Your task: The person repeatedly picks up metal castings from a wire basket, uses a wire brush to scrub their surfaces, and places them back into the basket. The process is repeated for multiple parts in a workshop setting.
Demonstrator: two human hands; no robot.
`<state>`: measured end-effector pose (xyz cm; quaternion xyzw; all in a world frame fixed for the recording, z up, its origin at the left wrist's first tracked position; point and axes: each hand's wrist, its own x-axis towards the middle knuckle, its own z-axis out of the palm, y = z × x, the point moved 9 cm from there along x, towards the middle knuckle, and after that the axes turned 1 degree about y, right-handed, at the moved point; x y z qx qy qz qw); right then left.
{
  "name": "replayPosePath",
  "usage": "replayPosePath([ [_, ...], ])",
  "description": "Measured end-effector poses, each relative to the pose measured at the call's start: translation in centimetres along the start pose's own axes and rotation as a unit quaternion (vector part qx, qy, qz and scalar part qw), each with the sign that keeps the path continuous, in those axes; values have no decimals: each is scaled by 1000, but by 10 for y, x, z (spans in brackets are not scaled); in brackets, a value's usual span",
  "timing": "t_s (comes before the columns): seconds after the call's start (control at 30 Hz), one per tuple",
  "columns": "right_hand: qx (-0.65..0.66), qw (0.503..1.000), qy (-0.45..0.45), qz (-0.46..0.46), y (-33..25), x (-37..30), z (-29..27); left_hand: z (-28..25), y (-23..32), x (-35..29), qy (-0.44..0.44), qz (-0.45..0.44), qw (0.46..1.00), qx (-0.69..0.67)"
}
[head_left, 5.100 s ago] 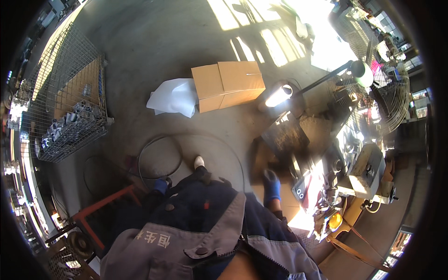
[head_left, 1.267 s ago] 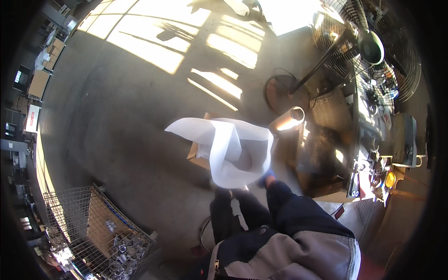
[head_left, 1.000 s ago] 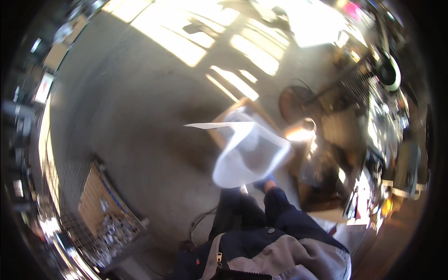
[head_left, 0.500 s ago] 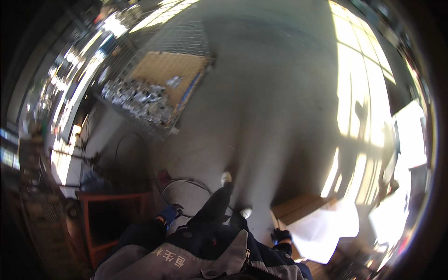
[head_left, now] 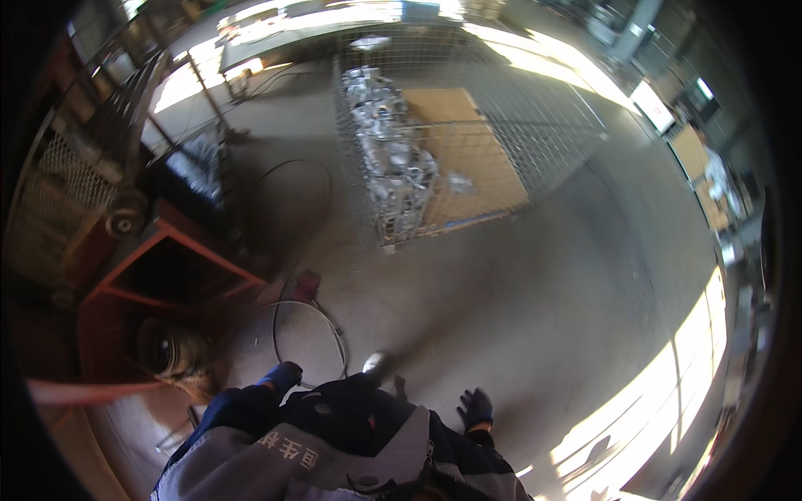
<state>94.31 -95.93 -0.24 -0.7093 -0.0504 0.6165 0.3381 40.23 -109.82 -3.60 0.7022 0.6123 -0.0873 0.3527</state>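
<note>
My left hand (head_left: 288,376), in a dark blue glove, hangs low by my left side, above the floor beside a loop of cable (head_left: 278,330). Its fingers are too small and dark to make out. On the right, my right hand (head_left: 476,407) hangs away from my body in a dark glove, fingers spread, holding nothing. A small red box-like thing (head_left: 307,285) lies on the floor by the cable. Ahead stands a wire mesh cage (head_left: 551,163). Silvery metal parts (head_left: 393,167) are heaped along its left side, beside a brown cardboard sheet (head_left: 464,142).
A red-framed machine (head_left: 171,230) stands close on my left, with a round motor-like part (head_left: 171,351) low on it. Behind it is a black container (head_left: 196,167) with clear wrapping. A long table (head_left: 284,50) stands at the back. Sunlight crosses the floor (head_left: 643,417) at right.
My view has swung left, so the cage now stands ahead and the red machine shows more. The cardboard box and white sheet near my right hand have left the view.
</note>
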Motion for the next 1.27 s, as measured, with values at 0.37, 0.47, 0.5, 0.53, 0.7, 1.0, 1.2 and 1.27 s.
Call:
replayPosePath([
  [0.37,-507,850,-135,42,-54,159,180,-10,-18,-5,209,-226,882,-357],
  [0.47,-767,586,-232,-118,-83,148,260,63,-47,34,66,-229,957,-165],
  [0.5,-831,459,-259,-175,-88,144,291,65,-58,36,94,-283,927,-227],
  [0.53,-826,438,-279,-219,-94,147,321,63,-62,38,126,-336,886,-293],
  [0.7,-805,271,-339,-405,-120,102,484,-105,-39,0,224,-427,787,-385],
  [1.0,-723,317,-510,-341,-9,104,714,-109,-152,12,246,-402,774,-422],
  [1.2,-536,741,-381,-135,-55,122,847,-108,-335,45,252,-390,762,-453],
  [1.27,-467,821,-328,-12,-48,167,877,-134,-397,52,242,-381,771,-450],
])
